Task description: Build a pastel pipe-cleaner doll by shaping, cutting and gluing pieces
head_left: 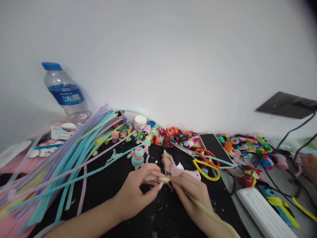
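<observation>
In the head view, the person seems to be at a shaping step, working the end of a yellow fuzzy stem (210,215) between both hands above the black-covered bench (156,219). The next move probably calls for a firm pinch and a small, careful turn, with the tip kept steady. The left hand (143,185) reaches in from 7 o'clock, its fingers curled and its thumb below, grasping the stem's short end. The right hand (192,195) comes from 5 o'clock, palm turned inward, its fingers closed on the same stem just beside the left fingertips; whether the two touch cannot be told. The stem's long tail runs past the right wrist toward 4 o'clock. From the fingertips, a glue gun (184,172) lies just beyond at 1 o'clock, scissors (191,153) near at 2 o'clock, and a small fuzzy doll (138,159) at 10 o'clock. A bundle of pastel stems (74,168) spreads at 9 o'clock; another person's hand (310,168) shows well apart at 3 o'clock.
</observation>
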Available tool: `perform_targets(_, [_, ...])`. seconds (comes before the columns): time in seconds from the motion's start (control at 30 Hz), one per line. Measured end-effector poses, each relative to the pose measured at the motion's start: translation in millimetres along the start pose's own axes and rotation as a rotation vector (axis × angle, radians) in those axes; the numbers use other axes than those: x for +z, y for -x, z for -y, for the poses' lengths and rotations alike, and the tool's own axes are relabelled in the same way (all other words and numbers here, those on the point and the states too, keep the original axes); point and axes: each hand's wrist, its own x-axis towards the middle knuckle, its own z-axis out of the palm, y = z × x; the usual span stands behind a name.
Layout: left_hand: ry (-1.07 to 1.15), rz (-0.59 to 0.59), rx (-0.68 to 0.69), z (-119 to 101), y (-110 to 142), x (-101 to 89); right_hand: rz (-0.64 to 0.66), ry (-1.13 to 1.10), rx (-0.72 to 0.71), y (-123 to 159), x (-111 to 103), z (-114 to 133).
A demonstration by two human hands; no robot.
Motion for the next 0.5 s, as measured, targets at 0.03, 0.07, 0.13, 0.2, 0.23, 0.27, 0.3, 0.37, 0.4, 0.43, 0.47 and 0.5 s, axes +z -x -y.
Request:
perform_targets(0.03, [0.027,0.000,-0.009,0.4,0.0,0.2,-0.012,0.002,0.000,0.1,-0.1,-1.0])
perform_targets(0.07, [0.050,-0.002,-0.022,0.5,-0.1,0.4,-0.026,0.003,0.002,0.3,-0.2,-2.1])
perform_targets(0.13, [0.079,-0.020,-0.047,-0.4,-0.8,0.1,-0.054,0.000,0.004,0.5,-0.5,-3.6])
perform_targets(0.2, [0.093,-0.042,-0.068,-2.2,-2.2,-0.9,-0.071,-0.002,0.004,0.4,-1.1,-4.2])
perform_targets(0.23, [0.099,-0.055,-0.074,-3.2,-3.1,-1.7,-0.076,0.002,0.004,0.3,-1.4,-4.2])
perform_targets(0.27, [0.105,-0.070,-0.077,-3.9,-3.9,-2.4,-0.081,0.010,0.004,0.0,-1.6,-4.1])
perform_targets(0.3, [0.111,-0.084,-0.080,-4.2,-4.7,-3.1,-0.086,0.020,0.005,-0.2,-1.8,-4.0])
perform_targets(0.37, [0.124,-0.122,-0.081,-3.4,-6.0,-4.1,-0.099,0.041,0.006,-0.4,-2.1,-4.1])
perform_targets(0.4, [0.128,-0.146,-0.081,-2.5,-6.5,-4.4,-0.105,0.048,0.005,-0.4,-2.1,-4.2])
perform_targets(0.43, [0.125,-0.171,-0.080,-1.4,-7.0,-4.4,-0.110,0.050,0.003,-0.3,-2.1,-4.4])
perform_targets(0.47, [0.112,-0.196,-0.080,-0.3,-7.4,-4.4,-0.114,0.051,0.005,-0.2,-2.0,-4.5])
perform_targets(0.5, [0.089,-0.219,-0.080,0.4,-7.8,-4.3,-0.117,0.048,0.007,-0.1,-2.0,-4.5])
